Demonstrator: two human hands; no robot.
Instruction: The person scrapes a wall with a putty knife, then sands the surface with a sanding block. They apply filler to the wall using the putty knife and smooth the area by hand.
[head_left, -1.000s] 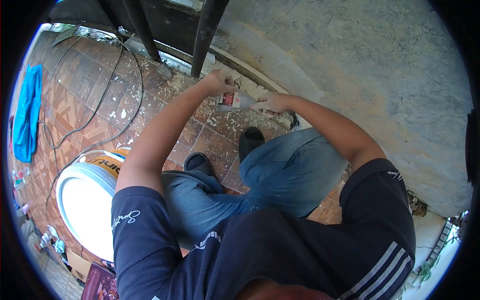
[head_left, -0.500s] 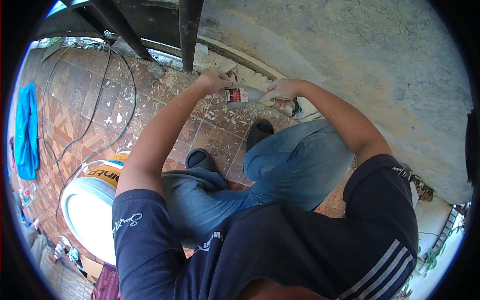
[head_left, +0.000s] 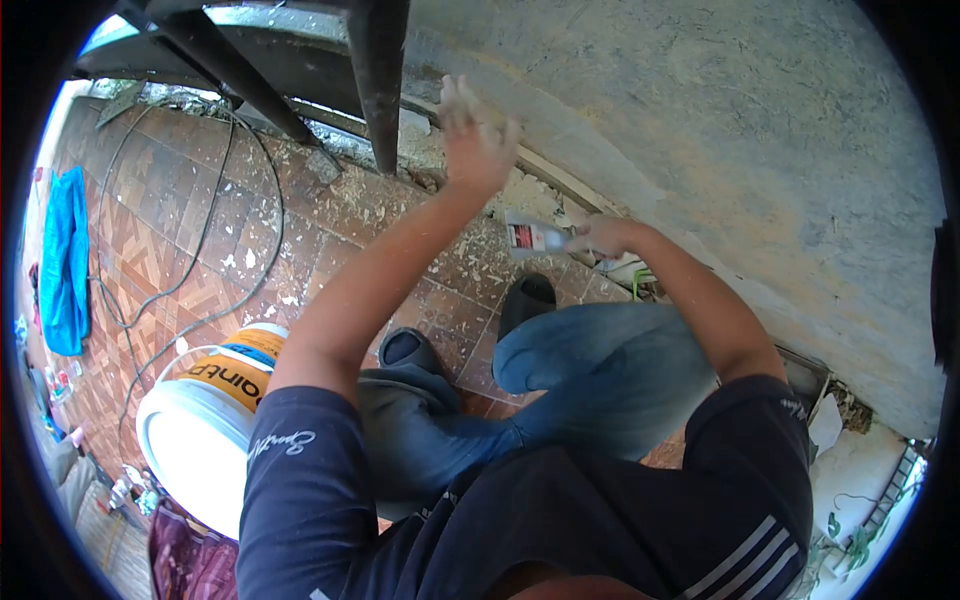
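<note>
My left hand [head_left: 478, 138] is raised in front of the wall, fingers spread and slightly blurred, with nothing in it. In my right hand [head_left: 606, 237] is the handle of a putty knife [head_left: 532, 237], its wide metal blade pointing left and carrying a red and white label. The blade is above the tiled floor, close to the foot of the grey wall [head_left: 700, 130]. Dust whitens the fingers of my left hand.
A white paint bucket [head_left: 195, 440] stands by my left arm. Dark metal posts [head_left: 378, 90] rise by the wall. A cable [head_left: 275, 230] loops over the tiles among paint flakes. Blue cloth [head_left: 66, 265] lies at far left. My sandals [head_left: 527, 298] are below the knife.
My left hand has let go of the putty knife blade and moved up toward the wall, its fingers opening. The right hand has shifted slightly down and right with the knife.
</note>
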